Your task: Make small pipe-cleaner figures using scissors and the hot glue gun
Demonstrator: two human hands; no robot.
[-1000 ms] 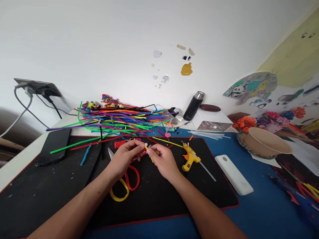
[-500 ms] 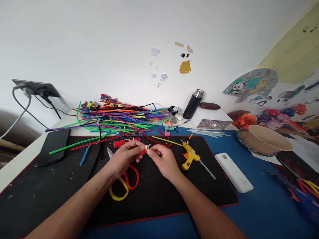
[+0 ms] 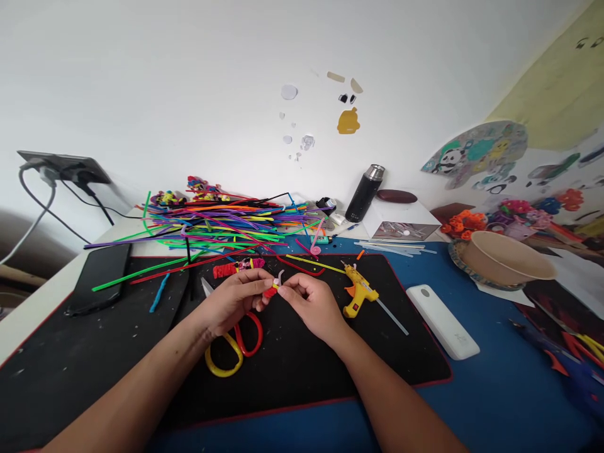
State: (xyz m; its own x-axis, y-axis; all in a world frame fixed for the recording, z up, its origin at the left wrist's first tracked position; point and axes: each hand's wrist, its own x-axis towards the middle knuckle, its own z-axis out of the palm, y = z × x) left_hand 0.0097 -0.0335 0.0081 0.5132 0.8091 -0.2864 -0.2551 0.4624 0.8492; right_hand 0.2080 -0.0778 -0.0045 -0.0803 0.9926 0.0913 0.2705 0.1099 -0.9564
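Between my fingertips is a small pipe-cleaner figure (image 3: 270,292), red with a yellow band and a pale pink end sticking up. My left hand (image 3: 240,299) pinches it from the left, and part of it is hidden behind those fingers. From the right, the thumb and forefinger of my right hand (image 3: 311,307) close on its pale end. Below my left wrist lie scissors (image 3: 225,371) with one yellow and one red handle. Just behind my left hand rests a red and multicoloured pipe-cleaner piece (image 3: 225,270). A yellow glue gun (image 3: 359,292) lies right of my right hand.
A heap of coloured pipe cleaners (image 3: 226,220) runs along the wall. A black phone (image 3: 99,277) lies on the left of the black mat (image 3: 302,384). To the right are a white power bank (image 3: 442,322), a beige bowl (image 3: 512,261) and a black thermos (image 3: 364,196).
The figure has turned slightly between my fingers, so more of its red part and the pale end shows. Both hands keep their grip; the view has shifted a little.
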